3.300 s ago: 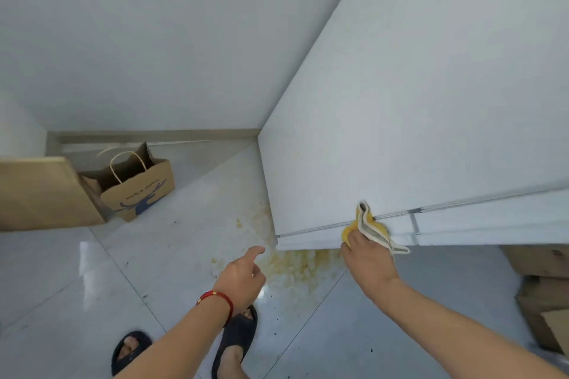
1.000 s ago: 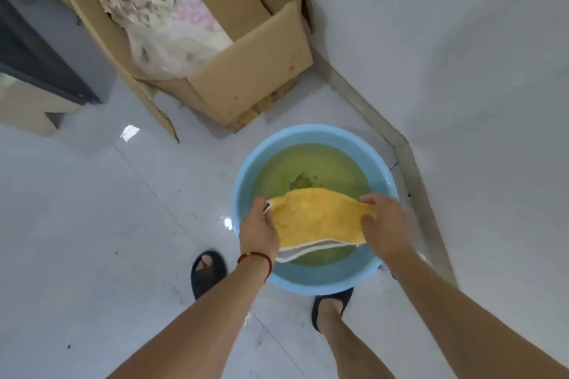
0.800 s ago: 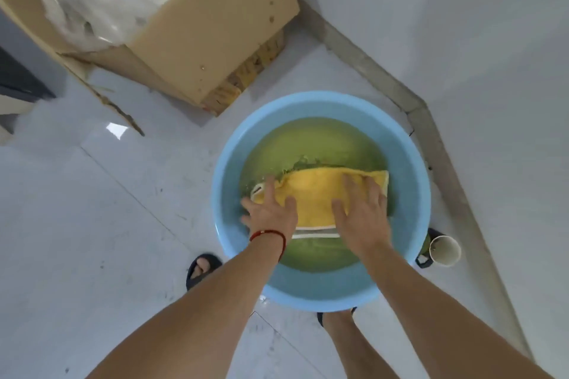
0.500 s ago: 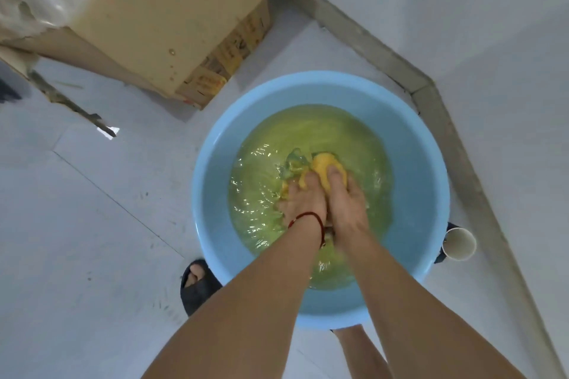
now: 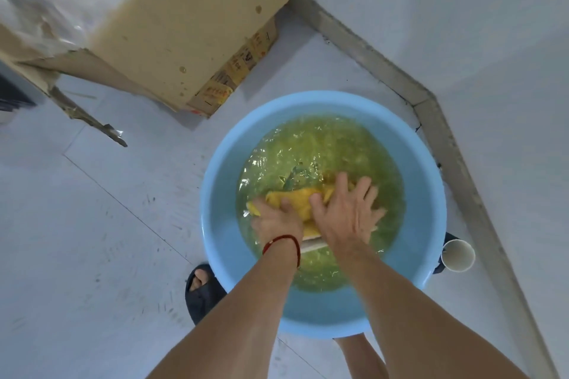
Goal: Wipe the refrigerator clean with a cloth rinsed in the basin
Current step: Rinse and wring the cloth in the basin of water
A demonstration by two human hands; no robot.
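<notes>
The cloth (image 5: 300, 200), one yellow piece, is pressed under greenish water at the middle of one blue basin (image 5: 215, 224); it is gripped by the left hand (image 5: 277, 221), while the right hand (image 5: 348, 215) lies spread on it. One cardboard box (image 5: 191, 24) and one paper cup (image 5: 458, 255) crowd the basin's rim; open floor (image 5: 92, 240) is left on its left side.

- The floor (image 5: 92, 240) is pale grey tile, kinda scuffed with dark marks.
- A blue basin (image 5: 215, 224) sits on it, close to the wall corner.
- A cardboard box (image 5: 191, 24) stands just behind the basin.
- A paper cup (image 5: 458, 255) lies tipped beside the basin's right edge.
- A foot in a dark sandal (image 5: 201, 289) is planted at the basin's left.
</notes>
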